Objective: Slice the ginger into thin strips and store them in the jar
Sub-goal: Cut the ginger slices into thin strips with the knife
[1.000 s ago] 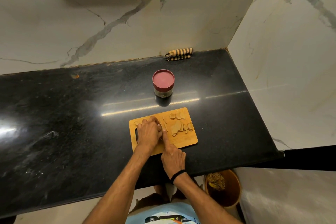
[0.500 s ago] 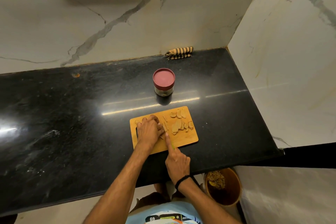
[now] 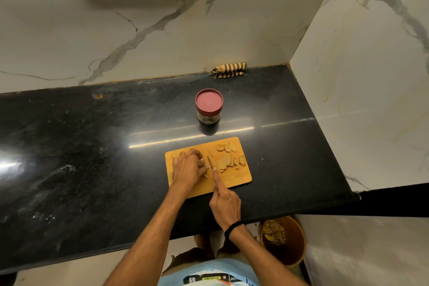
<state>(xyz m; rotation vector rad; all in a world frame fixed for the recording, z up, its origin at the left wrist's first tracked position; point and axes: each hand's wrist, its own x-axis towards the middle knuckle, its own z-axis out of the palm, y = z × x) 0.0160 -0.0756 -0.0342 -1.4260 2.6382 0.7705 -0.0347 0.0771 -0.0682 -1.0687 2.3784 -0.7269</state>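
A wooden cutting board (image 3: 241, 176) lies near the front edge of the black counter. Several flat ginger slices (image 3: 228, 160) are spread over its right half. My left hand (image 3: 188, 167) presses down with curled fingers on a ginger piece at the board's left half; the piece is mostly hidden under it. My right hand (image 3: 224, 202) grips a knife (image 3: 210, 162), index finger stretched along the blade's spine, the blade just right of my left fingers. A glass jar with a red lid (image 3: 209, 105) stands closed behind the board.
The black counter (image 3: 81, 158) meets marble walls at the back and on the right. A striped folded cloth (image 3: 229, 69) lies at the back wall. A brown bin with scraps (image 3: 283, 239) stands on the floor below the counter's front right edge.
My right hand has drawn back toward the counter's front edge with the knife, sliding the blade along the board. My left hand stays on the ginger.
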